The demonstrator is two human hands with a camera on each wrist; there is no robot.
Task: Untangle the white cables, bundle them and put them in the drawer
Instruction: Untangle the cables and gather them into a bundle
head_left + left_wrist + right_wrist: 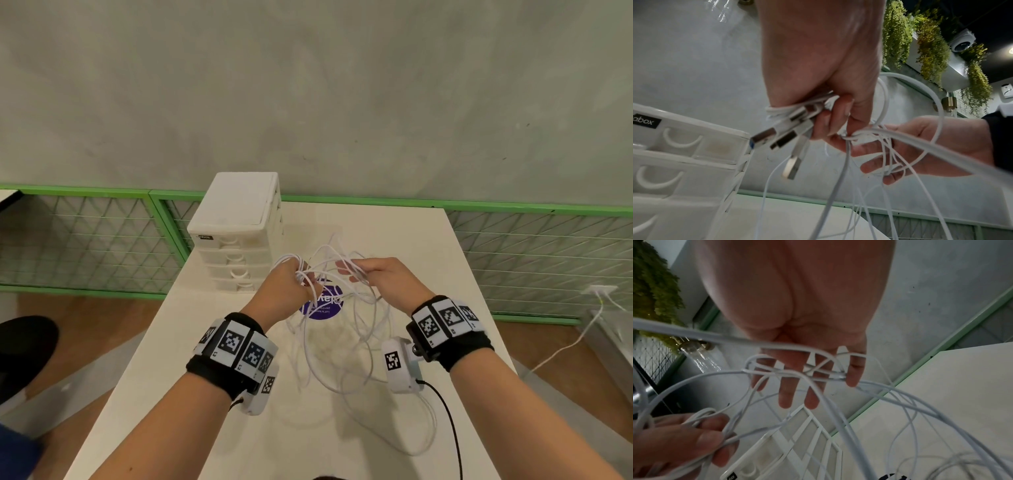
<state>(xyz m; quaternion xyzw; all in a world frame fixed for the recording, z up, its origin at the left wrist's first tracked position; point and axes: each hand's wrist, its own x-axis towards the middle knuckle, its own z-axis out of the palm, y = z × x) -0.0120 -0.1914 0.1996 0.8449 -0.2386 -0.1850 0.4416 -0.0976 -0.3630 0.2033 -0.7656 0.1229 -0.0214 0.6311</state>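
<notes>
At the far left corner of the table (219, 428), a white drawer unit (236, 236) is seen, its drawers all closed. Just right of it, a bunch of white cables (329, 349) with metal plugs (764, 138) is gripped in the curled left hand (284, 291), raised above the table. Strands are hooked over the loosely spread fingers (786, 395) of the right hand (387, 277). Loops hang onto the table's middle, over a purple sticker (325, 308).

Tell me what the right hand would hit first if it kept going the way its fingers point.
Probably the left hand: the right hand's fingers point leftward at it, with only white cables strung between. The drawer unit sits beyond; depth is uncertain.
</notes>
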